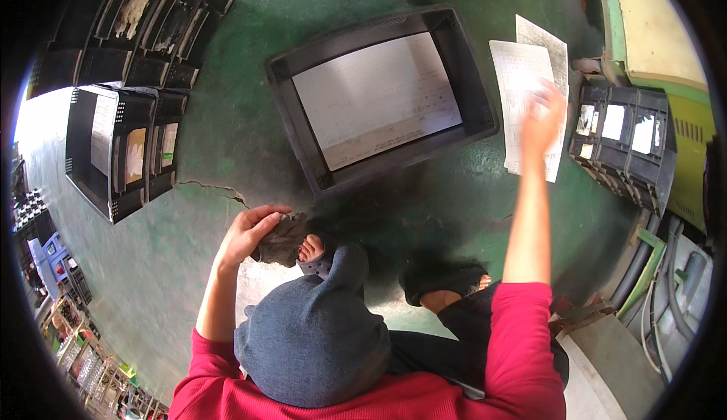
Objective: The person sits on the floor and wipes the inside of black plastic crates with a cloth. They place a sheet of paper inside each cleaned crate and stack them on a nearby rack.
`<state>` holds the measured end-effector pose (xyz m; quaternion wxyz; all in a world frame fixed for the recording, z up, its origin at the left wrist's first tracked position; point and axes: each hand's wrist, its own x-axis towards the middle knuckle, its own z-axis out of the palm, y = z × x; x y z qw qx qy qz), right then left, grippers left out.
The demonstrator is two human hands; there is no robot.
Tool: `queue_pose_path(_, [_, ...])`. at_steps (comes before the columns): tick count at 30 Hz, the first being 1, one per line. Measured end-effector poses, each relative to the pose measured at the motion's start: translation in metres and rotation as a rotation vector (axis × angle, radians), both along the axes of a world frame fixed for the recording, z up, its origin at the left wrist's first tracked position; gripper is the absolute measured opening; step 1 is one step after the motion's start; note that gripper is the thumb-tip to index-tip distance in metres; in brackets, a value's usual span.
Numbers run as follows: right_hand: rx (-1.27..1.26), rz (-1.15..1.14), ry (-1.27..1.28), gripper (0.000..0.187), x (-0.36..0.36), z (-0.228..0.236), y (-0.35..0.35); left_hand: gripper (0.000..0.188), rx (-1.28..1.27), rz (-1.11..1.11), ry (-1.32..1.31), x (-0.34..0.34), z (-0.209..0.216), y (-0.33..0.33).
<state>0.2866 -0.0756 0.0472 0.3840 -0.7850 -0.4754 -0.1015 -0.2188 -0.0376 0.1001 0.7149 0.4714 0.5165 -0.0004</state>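
Observation:
My left hand (251,232) is closed on a dark, crumpled rag (282,241), low beside my left foot. My right hand (544,121) reaches out over printed paper sheets (520,68) lying on the floor at the right. Motion smears its fingers, so I cannot tell whether they grip a sheet. Two or more sheets overlap there, fanned out slightly. Between my hands and a little farther off lies a shallow black plastic crate (477,109). A large whitish printed sheet (379,98) covers most of its bottom.
Black crates (129,143) stand at the left, with a taller stack (144,22) behind them. More crates (622,136) stand at the right, near pipes (666,268) and a green-yellow panel (689,147). The green floor (216,268) has a crack. My feet (447,295) are close to the crate.

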Motion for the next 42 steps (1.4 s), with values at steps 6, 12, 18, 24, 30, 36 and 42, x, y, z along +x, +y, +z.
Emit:
queue_pose_path(6, [-0.932,0.620,-0.094,0.052,-0.131,-0.039,0.132,0.034,0.000,0.061,-0.042,0.000,0.008,-0.014])
queue_pose_path(12, [-1.069,0.487,-0.318,0.055,-0.143,-0.069,0.161,0.034,-0.043,0.186,-0.033,-0.034,0.010,-0.033])
queue_pose_path(18, [-0.629,0.687,-0.727,0.017,-0.147,-0.018,0.138,0.036,-0.062,0.183,-0.085,-0.029,0.006,-0.034])
queue_pose_path(24, [-0.492,0.194,-0.115,0.036,-0.076,0.113,0.081,0.035,-0.086,0.218,-0.058,-0.041,0.001,-0.043])
queue_pose_path(30, [-0.500,-0.215,0.053,0.052,0.160,0.068,-0.031,0.035,-0.028,0.151,-0.085,-0.017,0.008,-0.032])
queue_pose_path(36, [-0.721,-0.229,-0.362,0.071,0.091,0.044,-0.032,0.033,0.001,0.142,-0.033,-0.013,0.020,-0.035])
queue_pose_path(42, [-0.516,0.965,-0.263,0.058,-0.098,0.029,0.000,0.033,-0.003,0.135,-0.064,0.005,0.017,-0.037])
